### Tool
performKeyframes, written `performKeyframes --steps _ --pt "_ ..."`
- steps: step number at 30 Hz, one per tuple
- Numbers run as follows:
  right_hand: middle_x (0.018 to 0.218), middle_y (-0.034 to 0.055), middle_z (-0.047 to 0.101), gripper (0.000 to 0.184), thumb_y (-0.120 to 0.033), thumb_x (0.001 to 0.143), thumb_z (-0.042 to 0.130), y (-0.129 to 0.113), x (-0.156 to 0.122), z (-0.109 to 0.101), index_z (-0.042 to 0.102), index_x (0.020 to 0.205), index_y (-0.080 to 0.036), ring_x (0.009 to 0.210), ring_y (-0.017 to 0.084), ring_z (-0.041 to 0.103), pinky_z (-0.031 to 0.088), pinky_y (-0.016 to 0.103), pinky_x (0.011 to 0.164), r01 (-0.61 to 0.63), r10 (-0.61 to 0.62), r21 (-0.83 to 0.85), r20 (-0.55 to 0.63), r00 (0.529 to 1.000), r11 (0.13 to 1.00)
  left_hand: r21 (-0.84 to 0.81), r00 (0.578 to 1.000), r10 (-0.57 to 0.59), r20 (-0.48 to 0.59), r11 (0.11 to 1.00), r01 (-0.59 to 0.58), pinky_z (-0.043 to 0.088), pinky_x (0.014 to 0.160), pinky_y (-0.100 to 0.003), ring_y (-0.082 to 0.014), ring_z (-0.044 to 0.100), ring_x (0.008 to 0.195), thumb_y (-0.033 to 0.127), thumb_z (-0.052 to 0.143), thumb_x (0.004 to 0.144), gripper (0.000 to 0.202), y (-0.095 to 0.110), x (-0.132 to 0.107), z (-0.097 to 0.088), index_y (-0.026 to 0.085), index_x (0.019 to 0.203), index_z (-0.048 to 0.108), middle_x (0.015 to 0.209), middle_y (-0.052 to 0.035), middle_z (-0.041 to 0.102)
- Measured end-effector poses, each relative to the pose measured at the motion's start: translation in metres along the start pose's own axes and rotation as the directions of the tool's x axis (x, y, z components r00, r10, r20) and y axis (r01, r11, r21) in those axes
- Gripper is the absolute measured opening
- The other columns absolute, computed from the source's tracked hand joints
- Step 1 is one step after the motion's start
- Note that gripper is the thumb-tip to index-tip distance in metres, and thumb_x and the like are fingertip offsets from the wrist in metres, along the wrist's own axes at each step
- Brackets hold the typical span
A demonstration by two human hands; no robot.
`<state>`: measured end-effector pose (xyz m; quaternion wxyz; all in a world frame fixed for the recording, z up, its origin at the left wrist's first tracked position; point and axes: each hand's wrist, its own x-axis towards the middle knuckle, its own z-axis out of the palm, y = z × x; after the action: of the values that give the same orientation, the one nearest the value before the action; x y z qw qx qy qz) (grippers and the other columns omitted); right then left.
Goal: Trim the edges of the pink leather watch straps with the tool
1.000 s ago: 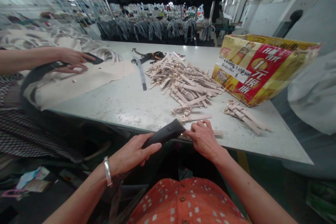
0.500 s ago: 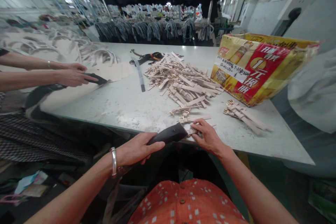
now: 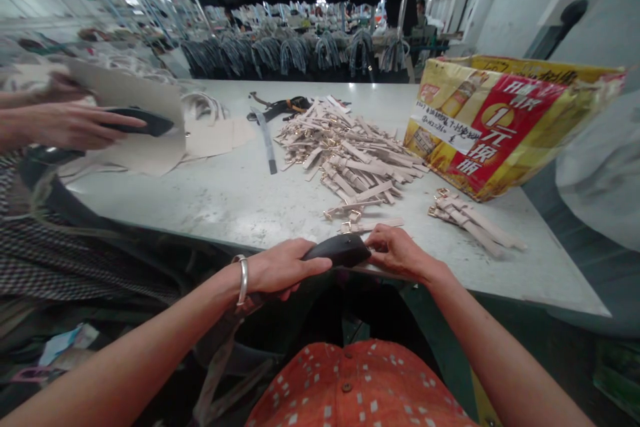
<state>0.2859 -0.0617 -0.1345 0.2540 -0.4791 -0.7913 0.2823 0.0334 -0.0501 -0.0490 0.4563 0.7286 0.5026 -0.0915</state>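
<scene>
My left hand (image 3: 287,268) is closed round a black hand-held thread trimmer (image 3: 340,251), which looks joined to a hose trailing below the table edge. The trimmer's nose points right and meets the fingertips of my right hand (image 3: 395,250). Those fingers pinch a small beige buckle strap, now mostly hidden behind the hand and tool. Just behind lies another beige strap (image 3: 383,222) with a gold buckle. Beyond it is a large heap of similar straps (image 3: 350,157). A few more straps (image 3: 473,221) lie together to the right.
A yellow and red cardboard box (image 3: 493,127) stands at the table's right. At left, a co-worker's hand (image 3: 75,127) holds a similar black trimmer (image 3: 143,121) against a beige panel (image 3: 150,147). A clear strip (image 3: 267,140) and dark straps (image 3: 280,108) lie behind.
My left hand and the trimmer have shifted right, close against my right fingers, covering the strap there. The co-worker's hands have moved left and up, lifting a beige panel.
</scene>
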Motion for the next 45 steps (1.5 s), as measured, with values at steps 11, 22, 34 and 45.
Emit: performKeyframes --steps 11,22,34,45 --pt "0.091 0.0019 0.059 0.018 -0.011 0.066 0.062 0.010 -0.002 0.003 0.068 0.081 -0.017 0.064 0.008 0.049 0.037 0.021 0.058 0.028 -0.021 0.144 -0.048 0.999 0.989 0.047 0.997 -0.063 0.040 0.997 0.061 0.035 0.038 -0.021 -0.0123 0.050 0.041 0.062 0.040 0.078 0.047 0.007 -0.018 -0.003 0.018 0.090 0.051 0.056 0.0033 0.051" --pt "0.096 0.0029 0.059 0.018 -0.012 0.070 0.060 0.012 -0.003 0.003 0.069 0.084 -0.019 0.073 0.011 0.054 0.040 0.021 0.063 0.040 -0.031 0.210 -0.045 0.999 0.977 0.027 0.999 -0.042 -0.003 0.999 0.042 0.037 0.037 -0.022 -0.0123 0.049 0.041 0.063 0.040 0.075 0.047 0.021 0.001 -0.003 0.018 0.085 0.050 0.056 0.0032 0.051" --pt "0.097 0.0019 0.060 0.022 -0.009 0.069 0.059 0.004 -0.003 -0.004 0.069 0.085 -0.020 0.082 0.014 0.056 0.042 0.024 0.071 0.031 -0.031 0.199 -0.004 1.000 0.980 0.001 0.999 -0.028 -0.024 1.000 0.028 0.035 0.037 -0.022 -0.0131 0.050 0.039 0.064 0.041 0.074 0.051 0.015 -0.004 0.004 0.018 0.088 0.053 0.052 0.0040 0.052" --pt "0.098 0.0021 0.059 0.027 -0.008 0.067 0.061 0.004 -0.004 -0.002 0.069 0.089 -0.019 0.070 0.009 0.053 0.040 0.021 0.061 -0.030 0.030 0.218 0.001 1.000 0.976 -0.072 0.997 -0.028 -0.068 0.997 0.023 0.037 0.039 -0.021 -0.0124 0.052 0.043 0.065 0.040 0.075 0.051 0.005 -0.017 0.008 0.017 0.090 0.051 0.058 0.0042 0.050"
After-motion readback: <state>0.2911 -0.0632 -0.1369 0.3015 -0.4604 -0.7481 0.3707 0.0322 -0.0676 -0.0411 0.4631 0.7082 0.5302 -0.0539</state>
